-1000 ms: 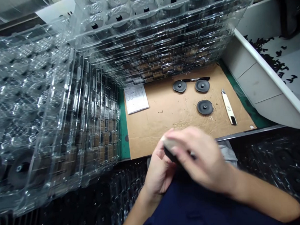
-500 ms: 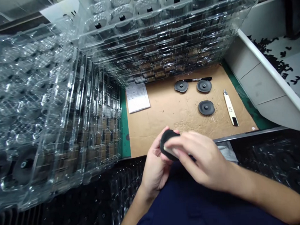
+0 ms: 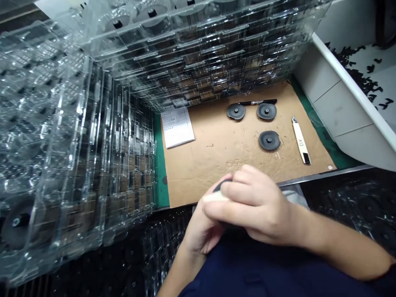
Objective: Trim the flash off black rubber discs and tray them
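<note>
Grip? Looks pressed together: R hand (image 3: 258, 207) curled over L hand (image 3: 201, 228), fingers (image 3: 247, 181) wrapped tight on top, no gap showing.

What's held?
Blk disc (image 3: 222, 185), clasped betw both hands just above the navy top (image 3: 251, 272). Only a sliver of rim shows. Pale strip (image 3: 214, 197) beside it, can't tell what that is.

Who's taking the load?
Contact pts hidden, can't say exactly. L seems to cradle from below, R to cover from above. That's a guess from how they're stacked.

How to do it well?
I'd keep L palm steady as the base & R fingers even on the face, so the disc doesn't tilt or slip. Elbows in, away from the clear plastic trays (image 3: 67, 127) stacked on L side.

What's nearby?
On cardboard sheet (image 3: 218, 165): 3 blk discs (image 3: 268, 140) w/ centre hubs, marker (image 3: 258, 102), utility knife (image 3: 301, 140) marked A13, paper form (image 3: 177, 126). All well clear of the hands.
</note>
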Available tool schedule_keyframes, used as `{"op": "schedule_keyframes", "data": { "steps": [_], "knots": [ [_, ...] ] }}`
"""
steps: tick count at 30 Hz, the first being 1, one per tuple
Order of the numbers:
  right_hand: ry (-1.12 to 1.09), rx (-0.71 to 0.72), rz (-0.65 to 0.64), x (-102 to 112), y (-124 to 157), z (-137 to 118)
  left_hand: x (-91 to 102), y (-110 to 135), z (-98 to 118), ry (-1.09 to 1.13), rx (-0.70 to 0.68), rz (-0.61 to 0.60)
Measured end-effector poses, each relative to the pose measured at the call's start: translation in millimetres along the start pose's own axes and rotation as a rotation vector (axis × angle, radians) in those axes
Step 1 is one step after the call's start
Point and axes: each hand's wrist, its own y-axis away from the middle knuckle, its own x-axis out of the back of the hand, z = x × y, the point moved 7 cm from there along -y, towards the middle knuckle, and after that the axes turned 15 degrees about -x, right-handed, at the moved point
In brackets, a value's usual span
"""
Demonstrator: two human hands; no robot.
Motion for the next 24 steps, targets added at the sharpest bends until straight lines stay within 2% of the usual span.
{"op": "schedule_keyframes", "data": {
  "steps": [1, 2, 5, 8, 10, 14, 16, 18, 21, 24],
  "knots": [
    [-0.049, 0.030, -0.048, -2.1, -2.2, -0.3, 1.5, 1.1, -0.5, -0.015, 0.002, -0.008],
    [-0.075, 0.000, -0.077, -3.5, -4.1, 2.5, 4.4, 2.1, -0.9, -0.030, 0.003, -0.008],
    [0.004, -0.200, -0.035, -2.7, -5.0, 12.8, 15.1, 3.9, -2.2, -0.037, -0.020, 0.014],
    [-0.031, -0.096, -0.071, -3.7, -2.2, 1.9, 15.5, 4.5, -5.4, -0.031, -0.014, 0.003],
    [-0.116, -0.089, -0.098, -1.9, -2.0, 8.1, 9.8, 4.6, -5.2, 0.007, 0.003, -0.008],
    [-0.131, -0.462, -0.037, 2.7, 5.5, 67.1, -5.4, 6.6, -1.4, 0.167, 0.092, -0.059],
    [-0.115, -0.597, -0.091, -6.4, 17.9, 90.3, -8.4, 7.2, 1.2, 0.214, 0.114, -0.081],
    [-0.141, -0.650, -0.195, -22.4, 32.2, 100.2, -7.8, 7.0, 1.8, 0.227, 0.122, -0.092],
    [-0.234, -0.659, -0.333, -46.4, 51.1, 97.9, -5.7, 6.7, -1.0, 0.231, 0.126, -0.112],
    [-0.294, -0.670, -0.366, -57.4, 60.4, 93.2, -4.8, 6.6, -2.6, 0.244, 0.107, -0.122]
  ]
}}
